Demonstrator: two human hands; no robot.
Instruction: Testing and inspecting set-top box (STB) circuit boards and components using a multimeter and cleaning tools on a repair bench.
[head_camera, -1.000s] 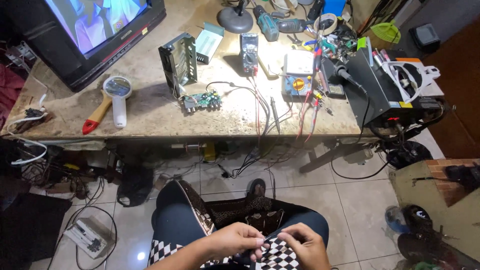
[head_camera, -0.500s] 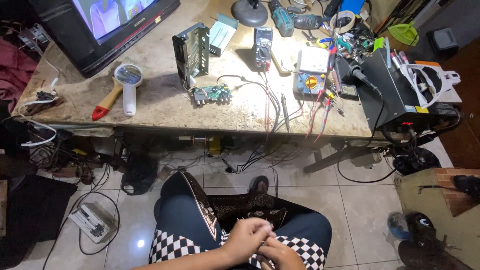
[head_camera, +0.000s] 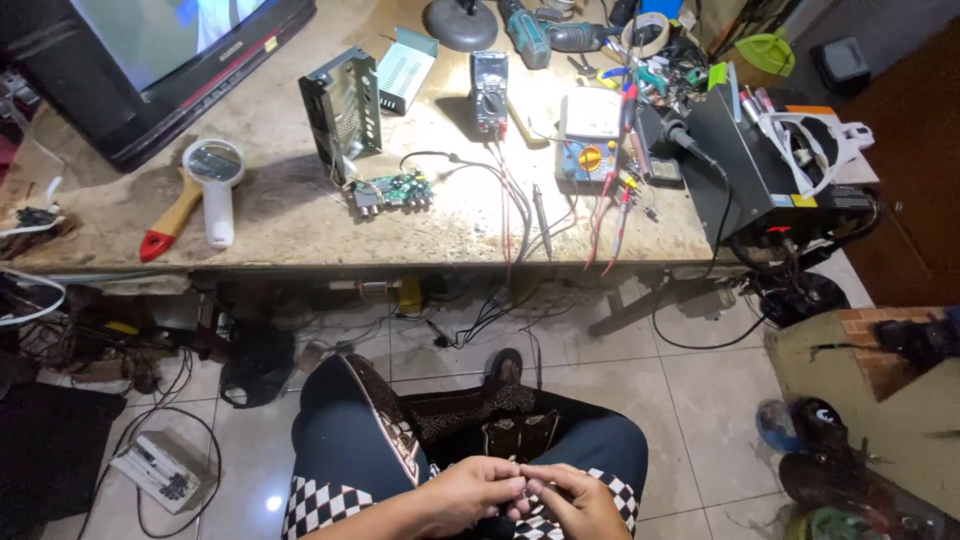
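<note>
Hands meet low over the lap: the left hand (head_camera: 470, 493) curls its fingers narrowly toward the right hand (head_camera: 570, 500), and both pinch at something tiny between the fingertips, too small to make out. It sits directly above the checkered cloth (head_camera: 310, 510) on the knees. Up on the workbench (head_camera: 290, 225), left to right, lie a magnifying glass (head_camera: 214, 175), a green circuit board (head_camera: 392, 190) and a multimeter (head_camera: 489, 92). Judging by the grip, steady fingertip pressure close over the lap seems wise, so a slip lands on cloth.

floor (head_camera: 700, 420): pale tiles | workbench (head_camera: 280, 215): worn stone top, brightly lit
</note>
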